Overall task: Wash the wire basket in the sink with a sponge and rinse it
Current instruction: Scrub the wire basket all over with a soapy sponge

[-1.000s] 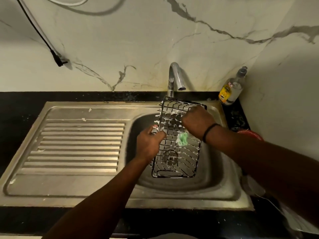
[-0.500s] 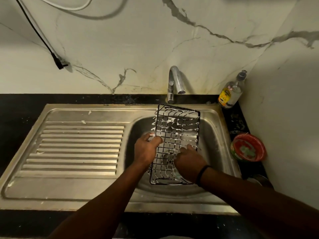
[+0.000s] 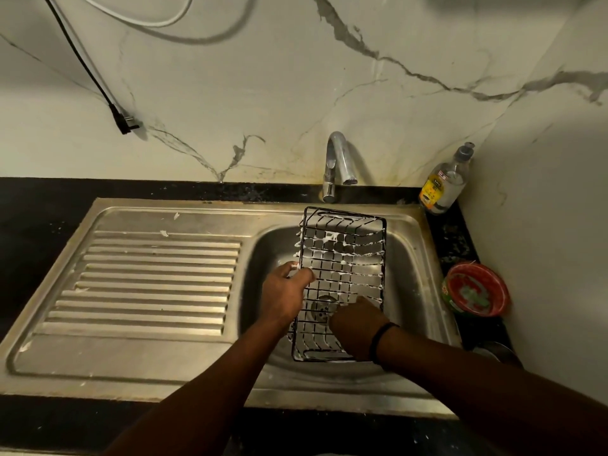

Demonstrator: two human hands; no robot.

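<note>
With the left hand [image 3: 285, 292] gripping the left rim of the soapy wire basket [image 3: 342, 278] tilted over the sink [image 3: 414, 268], and the right hand [image 3: 357, 327] working its lower wires, grasp unclear, slick suds could let it slip.

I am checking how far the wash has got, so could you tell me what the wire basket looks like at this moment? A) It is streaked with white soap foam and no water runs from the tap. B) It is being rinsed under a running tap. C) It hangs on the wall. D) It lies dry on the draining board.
A: white suds cling to the wire basket, held over the sink, and the tap shows no stream.
</note>
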